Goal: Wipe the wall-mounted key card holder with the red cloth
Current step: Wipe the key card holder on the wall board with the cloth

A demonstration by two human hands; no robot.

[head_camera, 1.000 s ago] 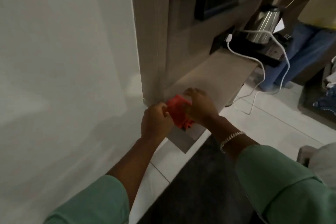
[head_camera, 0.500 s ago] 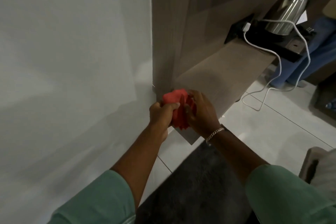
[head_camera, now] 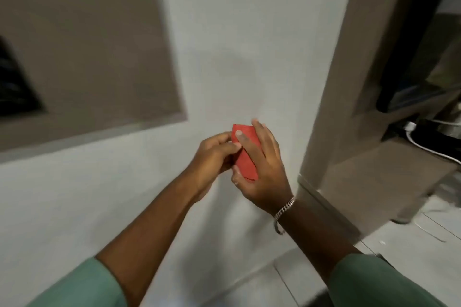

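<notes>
The red cloth (head_camera: 245,152) is folded small and held in front of a plain white wall (head_camera: 249,45). My right hand (head_camera: 262,164) wraps around it from the right, fingers over its face. My left hand (head_camera: 214,154) pinches its left edge with thumb and fingers. No key card holder shows in this view.
A recessed grey-brown panel (head_camera: 82,45) is set in the wall at upper left. A wood-grain panel (head_camera: 349,57) stands to the right, with a shelf (head_camera: 389,167), a black tray and a white cable (head_camera: 424,147) beyond it. Pale floor tiles (head_camera: 411,239) lie at lower right.
The view has swung left and upward from the shelf corner to the white wall. Both hands have risen with the cloth, which is now folded flatter.
</notes>
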